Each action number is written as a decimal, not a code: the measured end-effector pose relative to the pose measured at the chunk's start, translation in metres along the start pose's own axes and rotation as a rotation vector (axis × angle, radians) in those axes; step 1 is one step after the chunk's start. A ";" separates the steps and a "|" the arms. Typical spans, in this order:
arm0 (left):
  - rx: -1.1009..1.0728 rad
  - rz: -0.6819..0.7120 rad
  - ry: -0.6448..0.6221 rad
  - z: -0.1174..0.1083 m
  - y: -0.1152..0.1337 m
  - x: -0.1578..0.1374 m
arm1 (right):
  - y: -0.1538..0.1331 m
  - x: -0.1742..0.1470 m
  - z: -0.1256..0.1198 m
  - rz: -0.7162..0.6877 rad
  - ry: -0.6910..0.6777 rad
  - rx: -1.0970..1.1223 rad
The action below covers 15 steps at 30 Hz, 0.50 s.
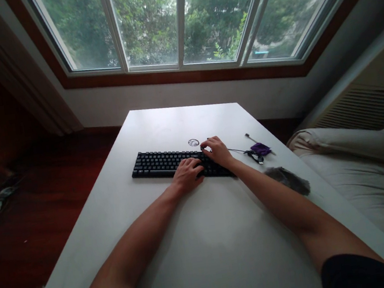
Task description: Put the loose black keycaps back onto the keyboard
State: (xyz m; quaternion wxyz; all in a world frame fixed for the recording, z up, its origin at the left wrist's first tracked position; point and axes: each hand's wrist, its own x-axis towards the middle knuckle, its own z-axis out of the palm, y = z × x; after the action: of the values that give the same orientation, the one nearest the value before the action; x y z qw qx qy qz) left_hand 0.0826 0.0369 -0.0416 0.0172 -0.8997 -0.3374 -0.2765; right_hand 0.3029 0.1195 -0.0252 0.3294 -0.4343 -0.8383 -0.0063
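Note:
A black keyboard point(161, 162) lies across the white table. My left hand point(187, 173) rests on its right-hand part, palm down, with the fingers laid over the keys and nothing held. Above the keyboard's right end is my right hand point(217, 151), its thumb and forefinger brought together in a pinch. A small dark piece shows at those fingertips, too small to name. Just behind the keyboard lies a thin round ring-like thing point(193, 142). My right hand hides some of the keys below it.
Right of the keyboard lie a bundled black cable point(253, 155), a purple cloth-like piece point(261, 148), a small brush-like stick point(247, 135) and a crumpled dark plastic bag point(288, 180). A pale sofa point(361, 177) borders the table's right side. A window point(147, 26) is beyond.

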 end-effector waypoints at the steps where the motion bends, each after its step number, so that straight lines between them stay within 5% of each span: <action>1: 0.001 0.000 0.000 0.000 0.000 0.000 | -0.001 -0.001 0.000 -0.002 0.002 0.000; 8: 0.001 -0.005 -0.013 -0.001 0.000 0.000 | 0.001 -0.002 0.001 0.014 -0.011 0.005; 15: -0.002 -0.016 -0.016 0.000 0.001 0.000 | 0.013 0.007 0.007 0.235 -0.196 0.078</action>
State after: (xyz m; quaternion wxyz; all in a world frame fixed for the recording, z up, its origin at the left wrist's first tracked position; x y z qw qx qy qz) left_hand 0.0832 0.0367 -0.0412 0.0111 -0.8993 -0.3443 -0.2696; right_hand 0.3060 0.1349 -0.0311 0.2611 -0.5147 -0.8095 0.1074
